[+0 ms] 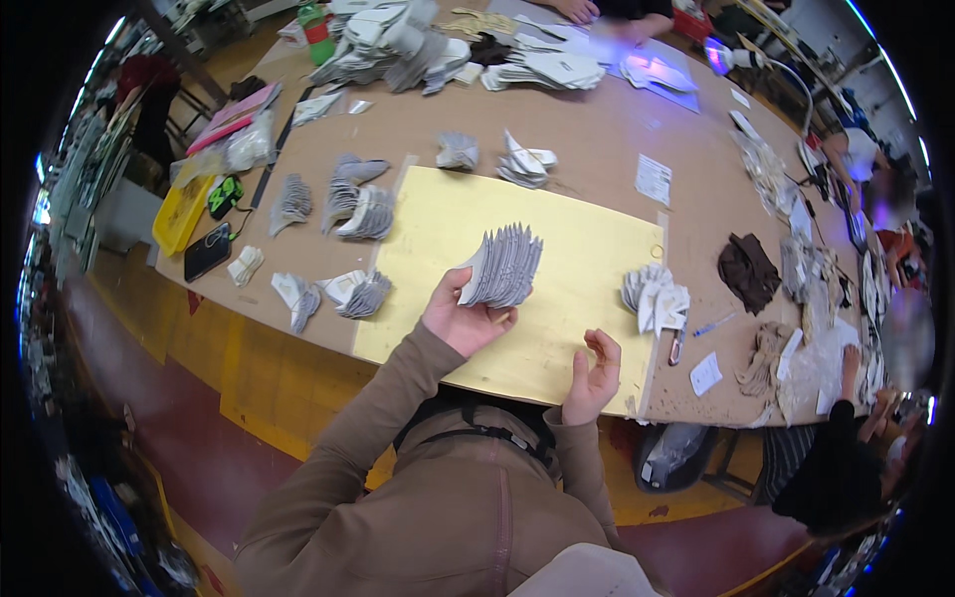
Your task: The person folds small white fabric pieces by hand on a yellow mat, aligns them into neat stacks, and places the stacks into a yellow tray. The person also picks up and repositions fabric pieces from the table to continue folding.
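Note:
My left hand [466, 320] grips a thick stack of grey cut pieces [505, 267], fanned along their pointed upper edges, above a yellow sheet [438, 224] on the table. To the right, my right hand [594, 376] is raised over the sheet's near edge. Its fingers are apart and slightly curled, with nothing in them. A bundle of white and grey pieces [657, 298] lies at the sheet's right edge. More bundles, such as a grey-white one [358, 294] and a larger grey one [363, 211], rest along its left side.
Large piles of white pieces [383, 45] cover the far side. A black phone [208, 252] and a yellow tray [182, 214] sit at the left edge. On the right are a dark brown cloth [748, 271], a blue pen [714, 324] and a paper slip [705, 374]. Other people work around the table.

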A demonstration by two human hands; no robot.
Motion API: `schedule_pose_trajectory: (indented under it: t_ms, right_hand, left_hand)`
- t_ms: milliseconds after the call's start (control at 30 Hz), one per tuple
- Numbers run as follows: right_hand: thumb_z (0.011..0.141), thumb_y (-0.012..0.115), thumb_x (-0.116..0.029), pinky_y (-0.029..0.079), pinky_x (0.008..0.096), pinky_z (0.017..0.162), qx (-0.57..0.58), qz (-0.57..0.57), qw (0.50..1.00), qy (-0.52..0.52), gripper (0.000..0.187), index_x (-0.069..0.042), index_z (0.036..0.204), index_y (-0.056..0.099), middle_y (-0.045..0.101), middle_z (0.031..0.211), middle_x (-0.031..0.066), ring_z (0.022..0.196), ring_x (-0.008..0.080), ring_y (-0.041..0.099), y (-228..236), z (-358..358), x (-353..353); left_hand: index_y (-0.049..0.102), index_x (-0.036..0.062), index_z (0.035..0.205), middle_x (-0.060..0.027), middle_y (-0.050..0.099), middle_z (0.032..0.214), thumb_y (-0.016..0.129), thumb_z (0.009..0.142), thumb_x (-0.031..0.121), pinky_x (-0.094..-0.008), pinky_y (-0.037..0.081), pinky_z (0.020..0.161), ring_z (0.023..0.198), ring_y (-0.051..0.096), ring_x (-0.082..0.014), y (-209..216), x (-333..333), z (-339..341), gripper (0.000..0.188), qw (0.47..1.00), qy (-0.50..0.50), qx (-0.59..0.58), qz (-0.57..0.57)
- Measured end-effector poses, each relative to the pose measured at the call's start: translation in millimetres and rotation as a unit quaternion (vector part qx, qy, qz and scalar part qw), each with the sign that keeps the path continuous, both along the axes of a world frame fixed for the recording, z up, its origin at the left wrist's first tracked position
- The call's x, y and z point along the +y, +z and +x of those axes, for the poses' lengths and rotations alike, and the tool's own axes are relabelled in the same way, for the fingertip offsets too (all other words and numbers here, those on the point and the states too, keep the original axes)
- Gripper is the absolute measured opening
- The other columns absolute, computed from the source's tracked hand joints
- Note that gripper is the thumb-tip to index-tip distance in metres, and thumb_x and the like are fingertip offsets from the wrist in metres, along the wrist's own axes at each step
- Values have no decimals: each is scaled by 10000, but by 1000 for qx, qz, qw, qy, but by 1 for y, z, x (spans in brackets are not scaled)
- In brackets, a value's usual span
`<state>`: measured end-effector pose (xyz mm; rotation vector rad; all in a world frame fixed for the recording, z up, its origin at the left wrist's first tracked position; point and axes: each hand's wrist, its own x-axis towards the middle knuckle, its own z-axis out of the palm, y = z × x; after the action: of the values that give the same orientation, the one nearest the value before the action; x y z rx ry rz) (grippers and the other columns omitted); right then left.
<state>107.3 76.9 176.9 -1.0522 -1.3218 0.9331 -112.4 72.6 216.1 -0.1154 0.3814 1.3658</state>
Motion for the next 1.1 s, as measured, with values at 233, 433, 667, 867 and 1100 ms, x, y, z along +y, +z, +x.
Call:
schedule_pose_trajectory:
  t_ms: [233, 433, 667, 867, 1100]
  right_hand:
    - [863, 578, 45, 467, 347, 895, -72, 10, 997, 1, 218, 41, 1078, 613, 619, 1051, 147, 962, 245, 583, 4, -1, -3]
    - [868, 575, 44, 476, 335, 868, -69, 5, 998, -12, 182, 45, 1042, 627, 632, 1014, 150, 924, 242, 595, 7, -2, -3]
    - [874, 569, 52, 486, 325, 845, -71, 1, 997, -12, 162, 48, 1025, 628, 637, 990, 151, 911, 236, 601, 7, -2, -3]
    - [886, 553, 55, 485, 325, 839, -71, 8, 997, -15, 151, 51, 1018, 626, 633, 979, 145, 900, 234, 597, 7, -2, -3]
    - [888, 538, 67, 485, 322, 831, -72, 3, 997, -23, 157, 56, 1018, 626, 632, 970, 140, 885, 227, 590, 5, -2, -4]
  left_hand:
    - [468, 66, 1386, -148, 489, 1420, 633, 828, 473, -402, 418, 952, 1248, 523, -234, 21, -2, -4, 711, 993, -18, -112, 11]
    - [479, 69, 1379, -148, 506, 1417, 614, 815, 562, -409, 410, 950, 1223, 569, -245, 28, -4, -5, 761, 983, -30, -174, 40]
    - [488, 63, 1373, -139, 579, 1356, 455, 921, 506, -397, 405, 955, 1169, 625, -250, 33, -11, -2, 633, 974, -32, -220, 45]
    - [508, 78, 1345, -114, 637, 1289, 419, 942, 456, -381, 392, 955, 1118, 662, -229, 38, -17, -3, 560, 972, -41, -221, 75]
    - [503, 98, 1311, -94, 663, 1252, 444, 949, 440, -361, 383, 941, 1098, 675, -215, 43, -22, -1, 501, 969, -50, -226, 88]
